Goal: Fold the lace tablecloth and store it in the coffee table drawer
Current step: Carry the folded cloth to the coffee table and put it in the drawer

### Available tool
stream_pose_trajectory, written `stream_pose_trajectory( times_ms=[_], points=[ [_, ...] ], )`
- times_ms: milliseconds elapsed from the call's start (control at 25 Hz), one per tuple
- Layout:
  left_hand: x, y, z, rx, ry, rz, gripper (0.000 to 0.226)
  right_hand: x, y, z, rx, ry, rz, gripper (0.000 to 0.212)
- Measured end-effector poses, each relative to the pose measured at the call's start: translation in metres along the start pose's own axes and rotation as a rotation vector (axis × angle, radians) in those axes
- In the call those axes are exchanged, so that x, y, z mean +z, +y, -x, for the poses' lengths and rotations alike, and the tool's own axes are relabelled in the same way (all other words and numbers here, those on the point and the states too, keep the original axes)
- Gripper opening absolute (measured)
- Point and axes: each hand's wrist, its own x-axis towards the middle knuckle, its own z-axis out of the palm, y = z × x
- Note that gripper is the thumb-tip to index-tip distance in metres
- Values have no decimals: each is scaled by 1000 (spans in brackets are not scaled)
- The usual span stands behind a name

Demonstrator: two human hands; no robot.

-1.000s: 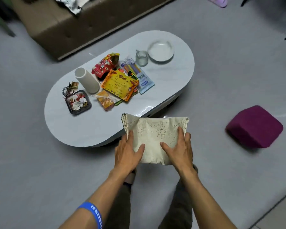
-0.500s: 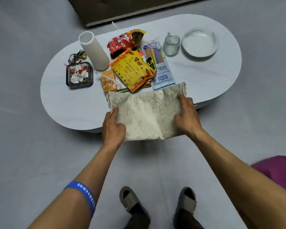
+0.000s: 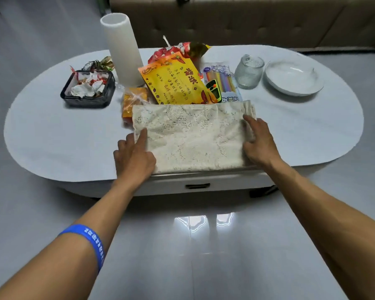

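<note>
Now the folded tablecloth lies flat on the near edge of the table, between the two hands, its far edge touching the snack packets beyond the fingers. Below it, under the table's rim, the drawer shows its front and handle and appears closed, though the rim shades the gap.

Beyond the left hand sits a dark tray full of crumpled wrappers, with a white tube standing upright just beside it. Beyond the right hand stand a glass jar and a white bowl; whether the jar holds anything I cannot tell.

The left hand rests on the cloth's left edge, forefinger stretched out onto the lace, the other fingers loosely bent beside it on the table. The right hand lies against the cloth's right edge, fingers nearly straight and pressing the folded side, thumb on top. Neither hand pinches the cloth.
</note>
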Motion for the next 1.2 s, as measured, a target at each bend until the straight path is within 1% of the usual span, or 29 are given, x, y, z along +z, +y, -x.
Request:
stream_pose_trajectory(
  times_ms=[80, 120, 160, 200, 280, 360, 400, 440, 480, 520, 560, 600, 640, 680, 720, 840, 920, 960, 1080, 1160, 1200],
  points=[
    [20, -17, -6, -38, -79, -54, 64, 19, 20, 2, -46, 56, 230, 53],
    [30, -24, -7, -41, -101, -43, 62, 29, 27, 3, -61, 100, 285, 47],
    [39, -29, -8, -37, -93, -35, 63, 36, 31, 6, -73, 144, 284, 46],
    [44, -31, -9, -34, -66, -39, 68, 42, 34, 9, -79, 182, 258, 50],
    [48, -30, -9, -37, 35, -68, 79, 46, 36, 13, -67, 219, 217, 65],
    [50, -26, 1, -2, 231, -85, 84, 47, 28, 23, -75, 243, 274, 81],
    [53, -20, 12, 41, 329, -68, 85, 51, 21, 34, -121, 284, 331, 87],
    [60, -11, 28, 96, 400, -41, 88, 60, 14, 49, -206, 351, 376, 90],
    [71, 1, 49, 150, 433, -22, 90, 74, 7, 70, -289, 419, 362, 91],
    [87, 13, 71, 198, 430, -11, 92, 95, 2, 95, -332, 458, 271, 91],
    [106, 21, 94, 240, 400, -18, 92, 121, 0, 125, -319, 448, 147, 91],
    [127, 24, 117, 272, 363, -54, 91, 145, -1, 155, -262, 395, 35, 91],
    [146, 20, 132, 296, 331, -118, 91, 164, 0, 178, -198, 340, -19, 91],
    [158, 14, 141, 305, 288, -173, 91, 179, 5, 191, -147, 286, -17, 89],
    [167, 6, 145, 295, 241, -212, 92, 190, 14, 194, -123, 232, 35, 87],
    [177, -3, 149, 283, 165, -274, 89, 200, 24, 184, -146, 89, 303, 81],
    [179, 0, 146, 263, 135, -293, 87, 201, 24, 176, -155, 48, 433, 83],
    [180, 1, 144, 251, 121, -307, 90, 203, 26, 175, -147, 41, 479, 85],
    [182, 0, 142, 223, 64, -325, 100, 204, 27, 174, -106, 55, 519, 92],
    [183, -1, 140, 219, 61, -315, 100, 202, 25, 172, -105, 65, 517, 97],
    [182, 0, 139, 216, 52, -304, 101, 203, 24, 171, -112, 38, 522, 100]
  ],
)
